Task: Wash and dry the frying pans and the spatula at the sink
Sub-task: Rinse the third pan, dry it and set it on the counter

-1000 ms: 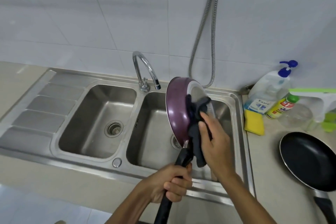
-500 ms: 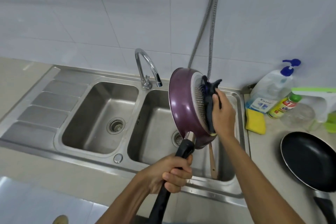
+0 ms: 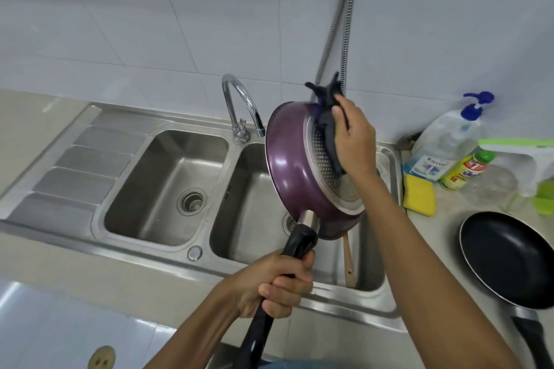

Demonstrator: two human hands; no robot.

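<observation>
A purple frying pan [image 3: 287, 165] is held on edge over the right basin of the steel double sink [image 3: 99, 228], its dotted metal base facing right. My left hand [image 3: 278, 284] grips its black handle near the sink's front rim. My right hand [image 3: 352, 138] presses a dark cloth [image 3: 328, 102] against the top of the pan's base. A wooden spatula [image 3: 349, 260] leans in the right basin below the pan. A black frying pan [image 3: 509, 257] rests face up on the counter at the right.
A curved chrome tap [image 3: 239, 105] stands between the basins. A metal hose [image 3: 341, 24] hangs down the tiled wall. At the right back stand a soap pump bottle [image 3: 443, 147], a yellow sponge [image 3: 419, 195], a small green-capped bottle [image 3: 464, 171] and a green-and-white tool [image 3: 521, 156].
My right hand has slid the cloth up the pan's base, from near the handle to the top rim. The pan has tilted a little, showing more of its base and the spatula below.
</observation>
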